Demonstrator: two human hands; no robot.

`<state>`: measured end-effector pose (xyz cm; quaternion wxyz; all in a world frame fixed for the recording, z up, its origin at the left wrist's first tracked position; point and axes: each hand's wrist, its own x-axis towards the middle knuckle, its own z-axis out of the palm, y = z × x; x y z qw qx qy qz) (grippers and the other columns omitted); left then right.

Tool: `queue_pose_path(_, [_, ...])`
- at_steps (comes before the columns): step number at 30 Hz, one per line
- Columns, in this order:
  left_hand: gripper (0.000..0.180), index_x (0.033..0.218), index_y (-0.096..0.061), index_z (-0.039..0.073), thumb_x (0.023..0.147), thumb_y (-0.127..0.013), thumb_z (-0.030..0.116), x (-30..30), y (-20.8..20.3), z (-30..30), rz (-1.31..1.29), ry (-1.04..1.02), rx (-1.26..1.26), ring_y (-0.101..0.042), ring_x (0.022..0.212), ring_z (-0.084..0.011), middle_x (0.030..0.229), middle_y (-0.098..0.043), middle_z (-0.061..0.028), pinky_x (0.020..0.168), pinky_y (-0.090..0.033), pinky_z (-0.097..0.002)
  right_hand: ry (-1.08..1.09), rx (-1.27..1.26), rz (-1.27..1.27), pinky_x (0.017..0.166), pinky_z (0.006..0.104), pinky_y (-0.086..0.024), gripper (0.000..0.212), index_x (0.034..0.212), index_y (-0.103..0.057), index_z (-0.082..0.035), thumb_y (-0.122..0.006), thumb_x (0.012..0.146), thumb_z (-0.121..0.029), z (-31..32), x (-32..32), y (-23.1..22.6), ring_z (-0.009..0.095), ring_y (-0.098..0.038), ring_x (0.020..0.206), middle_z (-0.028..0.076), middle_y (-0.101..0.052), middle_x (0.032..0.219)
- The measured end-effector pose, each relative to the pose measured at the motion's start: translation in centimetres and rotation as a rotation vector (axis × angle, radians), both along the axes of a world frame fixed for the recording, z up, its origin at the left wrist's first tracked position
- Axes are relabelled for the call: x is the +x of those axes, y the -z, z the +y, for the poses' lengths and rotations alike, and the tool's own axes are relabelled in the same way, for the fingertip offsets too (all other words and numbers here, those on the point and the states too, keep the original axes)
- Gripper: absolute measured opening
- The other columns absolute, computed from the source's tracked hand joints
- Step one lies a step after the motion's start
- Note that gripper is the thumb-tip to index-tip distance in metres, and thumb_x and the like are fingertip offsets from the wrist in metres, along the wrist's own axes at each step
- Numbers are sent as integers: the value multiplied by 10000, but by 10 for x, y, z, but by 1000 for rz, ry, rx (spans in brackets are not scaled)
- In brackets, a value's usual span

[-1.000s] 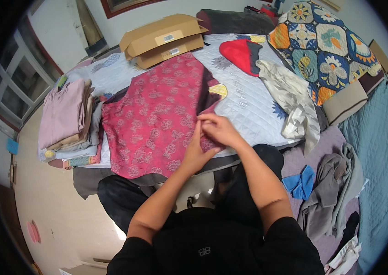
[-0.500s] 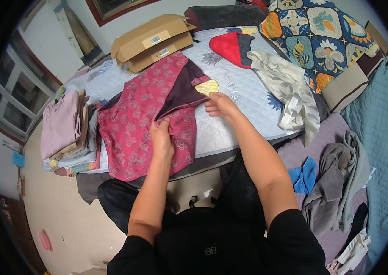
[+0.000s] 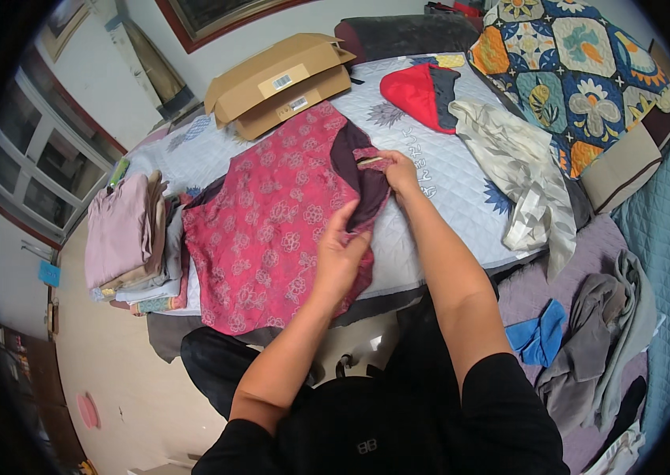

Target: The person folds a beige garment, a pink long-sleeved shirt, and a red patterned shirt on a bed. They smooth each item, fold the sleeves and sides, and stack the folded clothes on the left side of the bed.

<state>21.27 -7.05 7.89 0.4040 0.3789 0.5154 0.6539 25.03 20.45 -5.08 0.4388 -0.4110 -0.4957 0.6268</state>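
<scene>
A crimson sleeveless top with pale floral print lies spread on the bed, its dark purple lining showing along the folded right edge. My right hand pinches a narrow band of the top near its upper right side. Lower down, my left hand rests against the printed front next to that edge, thumb and forefinger apart. The hem hangs toward the bed's near edge.
Folded clothes are stacked at the left. Behind the top stands a cardboard box. To the right lie a red and grey cloth piece, a whitish patterned cloth, a patterned quilt and a crumpled blue cloth.
My left hand has moved right, let go of its fold and opened over the front. The lining's exposed part has shrunk. My right hand has closed on the top's band.
</scene>
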Motion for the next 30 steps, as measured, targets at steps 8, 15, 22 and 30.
queue_pose_path(8, [644, 1533, -433, 51, 920, -632, 46, 73, 35, 20, 341, 236, -145, -568, 750, -97, 937, -643, -53, 688, -494, -285, 84, 317, -474, 933, 327, -525, 414, 1090, -787, -108, -561, 775, 36, 42, 57, -28, 269, -722, 1061, 154, -765, 1113])
queue_pose_path(15, [664, 1522, -459, 49, 930, -734, 171, 74, 39, 11, 281, 475, -214, -592, 784, -149, 870, -603, -73, 747, -491, -286, 102, 559, -922, 904, 453, -541, 258, 1044, -781, -155, -607, 867, -224, 57, 96, -25, 364, -685, 1028, 136, -742, 1097])
queue_pose_path(22, [551, 1294, -642, 29, 798, -814, 195, -68, 57, -30, 1250, -124, -112, -587, 1168, -365, 1225, -652, -170, 1027, -447, -485, -49, 833, -1223, 916, 486, -523, 247, 1042, -788, -153, -621, 878, -234, 56, 53, -28, 342, -632, 1106, 126, -696, 1214])
queue_pose_path(30, [591, 1425, -541, 24, 924, -618, 328, -134, 102, -80, 1520, -437, -466, -435, 1392, -379, 1467, -514, -210, 1192, -277, -523, -395, 103, -25, 1083, 419, -451, 762, 1561, -397, -118, -713, 869, -166, 58, 13, -36, 324, -527, 1356, 161, -624, 1388])
